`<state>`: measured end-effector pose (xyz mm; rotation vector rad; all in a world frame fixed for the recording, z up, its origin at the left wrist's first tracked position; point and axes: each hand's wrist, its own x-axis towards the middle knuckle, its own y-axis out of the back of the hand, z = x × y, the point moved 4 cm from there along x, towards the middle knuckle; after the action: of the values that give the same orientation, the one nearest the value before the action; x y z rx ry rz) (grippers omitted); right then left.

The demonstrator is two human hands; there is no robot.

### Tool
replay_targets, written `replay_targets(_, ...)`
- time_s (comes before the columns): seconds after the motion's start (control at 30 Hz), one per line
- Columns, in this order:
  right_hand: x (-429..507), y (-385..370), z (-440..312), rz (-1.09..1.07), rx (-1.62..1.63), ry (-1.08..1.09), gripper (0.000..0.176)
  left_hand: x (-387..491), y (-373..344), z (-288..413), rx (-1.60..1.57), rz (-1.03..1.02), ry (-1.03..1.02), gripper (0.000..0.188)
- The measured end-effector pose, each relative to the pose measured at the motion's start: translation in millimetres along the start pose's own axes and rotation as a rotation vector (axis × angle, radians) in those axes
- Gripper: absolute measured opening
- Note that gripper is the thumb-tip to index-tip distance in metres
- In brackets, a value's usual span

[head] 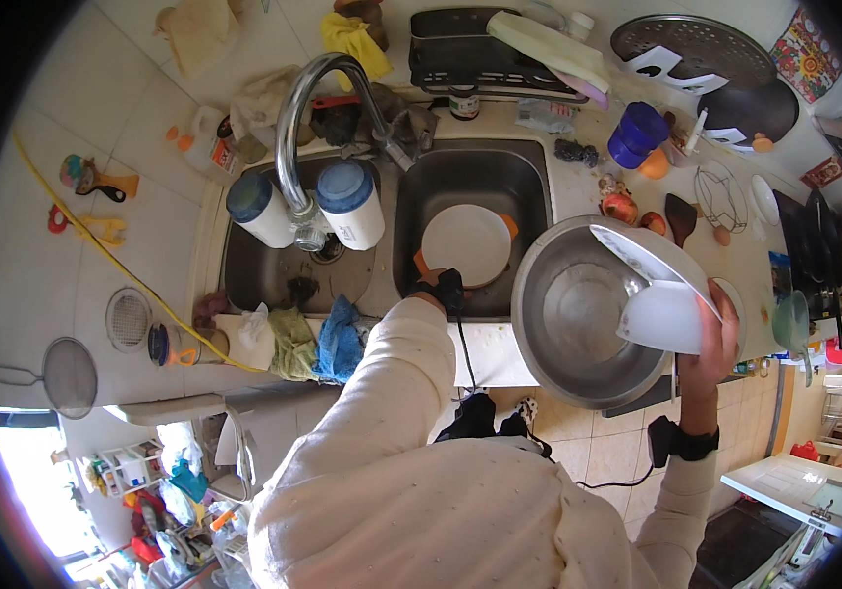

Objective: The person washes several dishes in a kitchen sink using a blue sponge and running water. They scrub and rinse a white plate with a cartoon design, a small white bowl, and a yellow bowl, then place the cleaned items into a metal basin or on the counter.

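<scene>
My right hand (719, 331) grips a white bowl (660, 316) together with a white plate (656, 258), tilted over the right side of a large metal basin (586, 324). The basin stands at the counter's edge, right of the sink. My left hand (432, 283) is at the near rim of a white round dish (465, 243) in the right sink basin (531, 191); the wrist strap hides most of its fingers. Something orange shows from under that dish on both sides.
A chrome faucet (288, 132) with two white filter canisters arches over the left sink basin (244, 287). Blue (338, 339) and green cloths (292, 342) lie on the front edge. A black dish rack (458, 51), a blue cup (638, 132) and pomegranates (618, 208) are behind the basin.
</scene>
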<state>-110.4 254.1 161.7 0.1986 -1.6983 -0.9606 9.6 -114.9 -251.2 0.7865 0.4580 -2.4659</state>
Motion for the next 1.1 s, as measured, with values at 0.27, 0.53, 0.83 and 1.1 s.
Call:
replay_targets(0.27,-4,-6,12,-0.016,-0.004,-0.059,0.029,48,32,61,0.296,0.254,0.053,0.041)
replay_targets(0.53,-5,-10,17,-0.024,-0.008,-0.102,0.029,-1,21,159,0.174,0.176,0.029,0.042)
replay_targets(0.83,-7,-13,20,-0.035,0.014,-0.123,0.03,39,33,154,0.397,0.107,0.116,0.042)
replay_targets(1.1,-9,-16,22,-0.028,0.04,-0.123,0.03,37,25,167,0.442,0.122,0.08,0.044)
